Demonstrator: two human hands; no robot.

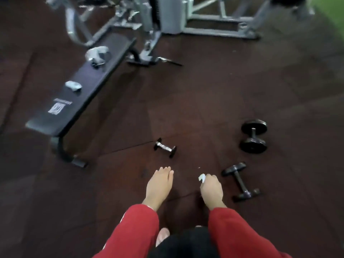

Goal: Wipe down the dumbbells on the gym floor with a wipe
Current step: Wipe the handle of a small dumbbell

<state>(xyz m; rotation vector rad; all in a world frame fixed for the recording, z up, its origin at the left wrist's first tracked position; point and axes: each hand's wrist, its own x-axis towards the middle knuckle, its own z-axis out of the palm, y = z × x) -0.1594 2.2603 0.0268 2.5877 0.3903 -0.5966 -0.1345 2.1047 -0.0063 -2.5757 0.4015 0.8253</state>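
Three black dumbbells lie on the dark rubber floor. A small one with a shiny handle (165, 147) is just ahead of my hands. A long-handled one (240, 181) lies to the right of my right hand. A thick one with round plates (253, 135) sits farther right. My left hand (160, 185) reaches forward with straight fingers and holds nothing. My right hand (211, 189) is curled round a small white wipe (202, 178), which sticks out at the knuckles. Both hands hover above the floor, apart from the dumbbells.
A black flat bench (74, 95) stands at the left with two crumpled grey-white cloths (73, 85) (97, 54) on it. Grey machine frames (167, 19) fill the back. My foot (162, 237) shows at the bottom.
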